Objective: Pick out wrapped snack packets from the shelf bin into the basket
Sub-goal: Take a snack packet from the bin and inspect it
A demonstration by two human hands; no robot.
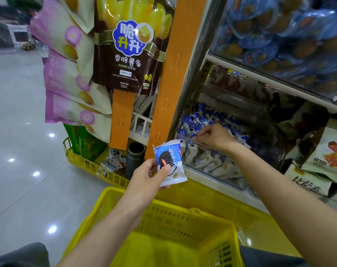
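Observation:
My left hand [148, 177] pinches a blue-and-white wrapped snack packet [169, 160] with a dark cookie printed on it, held upright above the far rim of the yellow basket [163, 228]. My right hand [213, 137] reaches into the clear shelf bin [212, 162], fingers curled down among several blue-and-white packets [194, 122]. Whether those fingers grip a packet is hidden. The basket stands below both arms and looks bare inside.
An orange display strip [175, 74] hangs left of the bin, beside hanging potato stick bags [129, 51] and pink bags [67, 79]. A second yellow basket [90, 166] with a dark cylinder sits on the floor. Blue cups fill the upper shelf [279, 35]. Orange-printed bags lie at right.

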